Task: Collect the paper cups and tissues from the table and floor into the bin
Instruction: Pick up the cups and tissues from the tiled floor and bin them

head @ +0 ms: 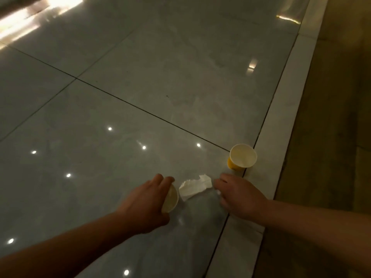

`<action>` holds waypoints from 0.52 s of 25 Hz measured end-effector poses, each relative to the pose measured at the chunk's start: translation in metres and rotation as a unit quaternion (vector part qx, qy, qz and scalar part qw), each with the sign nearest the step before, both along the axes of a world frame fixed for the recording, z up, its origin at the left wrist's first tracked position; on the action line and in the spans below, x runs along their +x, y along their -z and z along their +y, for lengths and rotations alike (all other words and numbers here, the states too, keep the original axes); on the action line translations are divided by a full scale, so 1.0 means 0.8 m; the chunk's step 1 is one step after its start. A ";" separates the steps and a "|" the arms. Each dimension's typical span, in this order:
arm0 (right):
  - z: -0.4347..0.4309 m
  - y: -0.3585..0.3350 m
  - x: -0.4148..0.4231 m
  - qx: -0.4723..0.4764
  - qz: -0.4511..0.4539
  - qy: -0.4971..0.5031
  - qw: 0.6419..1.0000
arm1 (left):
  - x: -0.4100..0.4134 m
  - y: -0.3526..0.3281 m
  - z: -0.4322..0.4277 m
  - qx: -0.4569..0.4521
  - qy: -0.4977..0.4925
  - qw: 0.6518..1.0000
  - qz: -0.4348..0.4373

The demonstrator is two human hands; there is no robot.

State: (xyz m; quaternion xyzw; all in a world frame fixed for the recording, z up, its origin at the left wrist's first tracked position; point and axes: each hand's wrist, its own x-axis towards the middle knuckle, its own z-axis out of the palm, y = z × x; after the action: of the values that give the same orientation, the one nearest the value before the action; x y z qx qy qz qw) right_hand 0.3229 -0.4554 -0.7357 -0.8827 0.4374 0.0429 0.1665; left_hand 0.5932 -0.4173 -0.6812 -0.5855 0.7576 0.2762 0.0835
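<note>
My left hand (147, 199) is wrapped around a paper cup (170, 198), whose open mouth faces right. A crumpled white tissue (193, 186) lies on the grey floor tiles between my two hands. My right hand (239, 195) reaches down beside the tissue's right end, fingers curled, with a small white scrap showing at the fingertips. A yellow paper cup (242, 157) with a white inside stands upright on the floor just beyond my right hand, next to the pale floor border.
Glossy grey floor tiles (140, 77) stretch away ahead and to the left, with ceiling lights reflected in them. A pale stone border strip (281, 137) runs along the right, and beyond it rises a brownish wall (337, 117). No bin is in view.
</note>
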 end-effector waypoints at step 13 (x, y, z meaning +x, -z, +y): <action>0.015 -0.011 0.017 0.120 -0.033 -0.027 0.992 | -0.007 -0.010 -0.042 -0.036 -0.069 0.997 0.018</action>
State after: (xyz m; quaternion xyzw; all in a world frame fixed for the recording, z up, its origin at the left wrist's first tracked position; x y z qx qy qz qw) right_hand 0.3365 -0.4432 -0.7269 -0.8687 0.3994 0.0705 0.2843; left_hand 0.5875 -0.4507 -0.6733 -0.6341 0.7261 0.2643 0.0288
